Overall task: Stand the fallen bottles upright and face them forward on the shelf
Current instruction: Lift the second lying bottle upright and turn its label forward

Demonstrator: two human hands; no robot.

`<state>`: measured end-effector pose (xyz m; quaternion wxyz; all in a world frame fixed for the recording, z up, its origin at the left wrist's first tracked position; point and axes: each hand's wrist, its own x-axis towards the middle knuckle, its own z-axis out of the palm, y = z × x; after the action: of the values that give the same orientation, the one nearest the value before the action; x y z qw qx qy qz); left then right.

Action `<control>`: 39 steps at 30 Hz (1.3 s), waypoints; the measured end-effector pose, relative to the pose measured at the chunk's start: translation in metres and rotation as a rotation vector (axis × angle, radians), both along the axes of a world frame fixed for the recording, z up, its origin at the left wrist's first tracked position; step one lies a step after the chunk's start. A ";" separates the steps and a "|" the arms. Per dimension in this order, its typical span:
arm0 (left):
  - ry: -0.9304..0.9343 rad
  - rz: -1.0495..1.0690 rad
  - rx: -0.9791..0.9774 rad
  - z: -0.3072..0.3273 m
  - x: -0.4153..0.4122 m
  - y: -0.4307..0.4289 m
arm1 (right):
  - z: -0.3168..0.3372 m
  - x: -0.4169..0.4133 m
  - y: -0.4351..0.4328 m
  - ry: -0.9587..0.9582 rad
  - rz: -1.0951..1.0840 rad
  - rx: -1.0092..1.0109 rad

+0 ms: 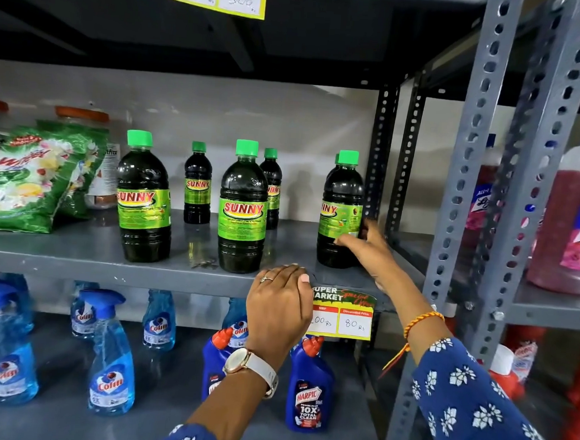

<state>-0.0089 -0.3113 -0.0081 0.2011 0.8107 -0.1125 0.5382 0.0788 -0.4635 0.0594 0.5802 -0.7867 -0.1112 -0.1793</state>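
Note:
Several dark Sunny bottles with green caps stand upright on the middle grey shelf (pixel 90 261). The left large bottle (pixel 144 196) and the middle large bottle (pixel 243 206) show their labels to the front. Two small bottles (pixel 198 182) (pixel 273 187) stand behind them. On the right large bottle (pixel 340 209) the label is turned partly away, so only "NNY" shows. My right hand (pixel 369 249) grips this bottle low on its right side, thumb on the label. Another cap peeks out behind it. My left hand (pixel 279 305) rests curled over the shelf's front edge.
A green detergent bag (pixel 34 174) leans at the shelf's left, with jars behind. A perforated grey upright (pixel 466 184) stands right of the bottles, pink cleaner bottles (pixel 577 219) beyond it. Blue spray bottles (pixel 112 355) and Harpic bottles (pixel 309 389) fill the lower shelf. A price tag (pixel 342 314) hangs on the edge.

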 end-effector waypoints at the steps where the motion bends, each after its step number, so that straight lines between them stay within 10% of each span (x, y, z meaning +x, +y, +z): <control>1: -0.005 0.001 0.004 0.000 0.001 0.000 | 0.001 0.000 0.000 -0.006 0.006 0.031; 39: -0.142 0.191 0.312 0.006 0.019 0.016 | 0.001 -0.014 -0.001 -0.051 0.042 0.019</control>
<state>0.0106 -0.2953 -0.0024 0.0124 0.7990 -0.1311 0.5868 0.0651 -0.4649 0.0606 0.5883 -0.7738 -0.1408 -0.1880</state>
